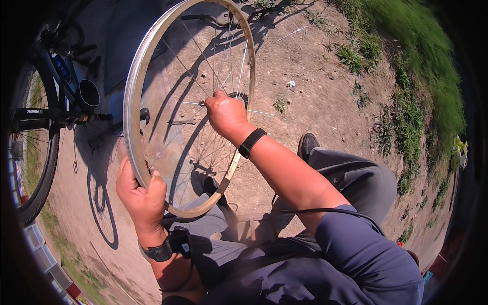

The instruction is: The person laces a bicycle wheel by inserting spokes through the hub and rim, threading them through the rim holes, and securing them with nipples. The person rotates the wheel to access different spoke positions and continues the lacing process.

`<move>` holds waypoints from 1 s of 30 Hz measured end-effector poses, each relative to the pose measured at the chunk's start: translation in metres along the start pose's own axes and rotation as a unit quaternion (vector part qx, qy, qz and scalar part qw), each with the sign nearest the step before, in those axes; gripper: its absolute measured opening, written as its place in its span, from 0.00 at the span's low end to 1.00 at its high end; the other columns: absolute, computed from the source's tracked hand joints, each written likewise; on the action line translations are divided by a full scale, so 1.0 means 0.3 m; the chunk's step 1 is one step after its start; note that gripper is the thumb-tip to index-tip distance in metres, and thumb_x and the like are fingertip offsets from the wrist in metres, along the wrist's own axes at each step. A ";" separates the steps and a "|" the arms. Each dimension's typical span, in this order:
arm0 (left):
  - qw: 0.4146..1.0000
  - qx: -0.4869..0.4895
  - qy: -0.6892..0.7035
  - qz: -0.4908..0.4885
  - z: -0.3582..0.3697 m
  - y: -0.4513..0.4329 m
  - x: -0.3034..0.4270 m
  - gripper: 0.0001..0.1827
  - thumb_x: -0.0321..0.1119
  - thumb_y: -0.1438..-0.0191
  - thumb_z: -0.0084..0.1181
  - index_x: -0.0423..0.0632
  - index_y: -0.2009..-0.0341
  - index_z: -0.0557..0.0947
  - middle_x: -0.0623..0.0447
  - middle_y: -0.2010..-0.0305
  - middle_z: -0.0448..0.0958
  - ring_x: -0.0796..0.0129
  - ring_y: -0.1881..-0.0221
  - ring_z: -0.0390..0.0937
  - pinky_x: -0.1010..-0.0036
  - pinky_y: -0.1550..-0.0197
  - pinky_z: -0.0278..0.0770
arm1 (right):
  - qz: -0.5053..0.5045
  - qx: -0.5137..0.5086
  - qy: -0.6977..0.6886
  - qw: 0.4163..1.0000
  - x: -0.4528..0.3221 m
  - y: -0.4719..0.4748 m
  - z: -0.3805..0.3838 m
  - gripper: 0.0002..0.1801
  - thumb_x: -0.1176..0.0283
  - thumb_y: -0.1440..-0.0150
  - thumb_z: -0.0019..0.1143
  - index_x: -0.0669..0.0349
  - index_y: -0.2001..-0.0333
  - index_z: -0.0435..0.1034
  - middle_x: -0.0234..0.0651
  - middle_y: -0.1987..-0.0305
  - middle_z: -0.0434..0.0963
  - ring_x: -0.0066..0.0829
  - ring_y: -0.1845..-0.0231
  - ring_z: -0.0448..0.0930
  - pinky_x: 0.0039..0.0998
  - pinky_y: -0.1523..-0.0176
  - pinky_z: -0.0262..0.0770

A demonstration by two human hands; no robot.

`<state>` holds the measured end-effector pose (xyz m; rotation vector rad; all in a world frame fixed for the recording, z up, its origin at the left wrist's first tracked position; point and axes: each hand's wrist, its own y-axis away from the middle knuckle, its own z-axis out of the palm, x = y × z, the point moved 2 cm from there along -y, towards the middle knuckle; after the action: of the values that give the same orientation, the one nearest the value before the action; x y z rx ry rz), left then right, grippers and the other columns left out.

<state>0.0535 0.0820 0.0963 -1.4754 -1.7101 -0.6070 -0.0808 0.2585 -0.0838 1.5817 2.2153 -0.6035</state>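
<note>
A bare bicycle wheel rim (133,84) without a tyre stands tilted before me, with thin metal spokes (194,72) running toward its middle. My left hand (141,190) grips the rim at its lower left, thumb on the inner side. At the wheel's centre, my right hand (227,114) is closed around the hub area. It covers most of the hub; a dark round part (239,97) shows behind the knuckles. A straight spoke (262,113) sticks out past the hand to the right. Whether the fingers also pinch a spoke is hidden.
Beyond the wheel, an open-ended wrench (182,122) lies on the ground. A bicycle (61,91) stands at the left, its tyre (51,160) near the view's edge. Loose spokes (291,33) lie on the dirt at the top. Weeds (404,106) grow along the right.
</note>
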 end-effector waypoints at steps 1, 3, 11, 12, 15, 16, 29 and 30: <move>1.000 -0.003 -0.002 -0.007 0.001 0.002 0.001 0.14 0.27 0.55 0.54 0.36 0.62 0.76 0.50 0.65 0.71 0.66 0.65 0.67 0.74 0.58 0.69 | -0.004 -0.002 0.005 1.000 -0.002 0.002 -0.010 0.04 0.73 0.45 0.54 0.58 0.68 0.76 0.46 0.61 0.78 0.49 0.68 0.83 0.44 0.65 0.81; 1.000 0.004 -0.002 0.012 0.007 0.002 0.007 0.15 0.26 0.56 0.53 0.35 0.61 0.77 0.49 0.64 0.73 0.65 0.65 0.68 0.73 0.57 0.70 | -0.013 0.001 0.010 1.000 -0.002 0.006 -0.031 0.04 0.73 0.44 0.54 0.58 0.67 0.76 0.46 0.58 0.77 0.49 0.67 0.83 0.44 0.64 0.82; 0.998 -0.004 -0.021 0.052 0.024 0.025 0.046 0.10 0.26 0.57 0.57 0.38 0.68 0.74 0.48 0.69 0.67 0.60 0.70 0.65 0.70 0.65 0.68 | -0.017 -0.029 0.017 0.999 0.004 0.022 -0.057 0.06 0.73 0.41 0.53 0.56 0.62 0.77 0.44 0.57 0.77 0.48 0.67 0.83 0.45 0.65 0.82; 0.998 -0.007 -0.022 0.063 0.034 0.040 0.060 0.10 0.26 0.57 0.57 0.39 0.69 0.74 0.48 0.70 0.65 0.59 0.71 0.64 0.69 0.66 0.67 | -0.015 -0.043 0.033 0.998 0.012 0.031 -0.059 0.07 0.72 0.40 0.54 0.55 0.59 0.77 0.43 0.57 0.77 0.47 0.67 0.83 0.43 0.65 0.82; 0.995 -0.041 -0.019 0.084 0.079 0.113 0.128 0.13 0.28 0.59 0.63 0.41 0.72 0.72 0.47 0.72 0.62 0.53 0.75 0.64 0.65 0.73 0.66 | -0.027 0.015 -0.002 1.000 0.051 0.106 -0.087 0.09 0.78 0.45 0.53 0.55 0.61 0.76 0.41 0.58 0.77 0.47 0.68 0.83 0.44 0.66 0.82; 0.991 -0.050 -0.040 0.118 0.093 0.140 0.154 0.15 0.30 0.61 0.66 0.41 0.72 0.73 0.47 0.73 0.63 0.53 0.77 0.65 0.64 0.74 0.67 | -0.015 0.018 0.005 1.000 0.070 0.135 -0.091 0.10 0.78 0.44 0.52 0.54 0.59 0.76 0.40 0.58 0.77 0.48 0.68 0.83 0.44 0.66 0.82; 0.963 -0.135 0.110 -0.207 0.316 0.174 -0.106 0.17 0.39 0.35 0.61 0.36 0.67 0.80 0.52 0.75 0.72 0.70 0.71 0.70 0.72 0.67 0.69 | 0.130 -0.001 -0.329 0.935 0.199 0.424 -0.024 0.07 0.76 0.39 0.57 0.57 0.58 0.78 0.41 0.60 0.80 0.46 0.63 0.83 0.39 0.61 0.81; 0.945 -0.126 0.177 -0.245 0.351 0.158 -0.140 0.15 0.39 0.35 0.61 0.37 0.65 0.81 0.54 0.74 0.74 0.72 0.71 0.70 0.73 0.67 0.69 | 0.139 -0.017 -0.312 0.940 0.198 0.424 -0.019 0.07 0.77 0.40 0.57 0.58 0.58 0.78 0.42 0.60 0.81 0.46 0.62 0.83 0.39 0.61 0.81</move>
<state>0.0741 0.1488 -0.0049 -1.0092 -1.7531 -1.3132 0.0210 0.3452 -0.1268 1.3949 1.4991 -0.8330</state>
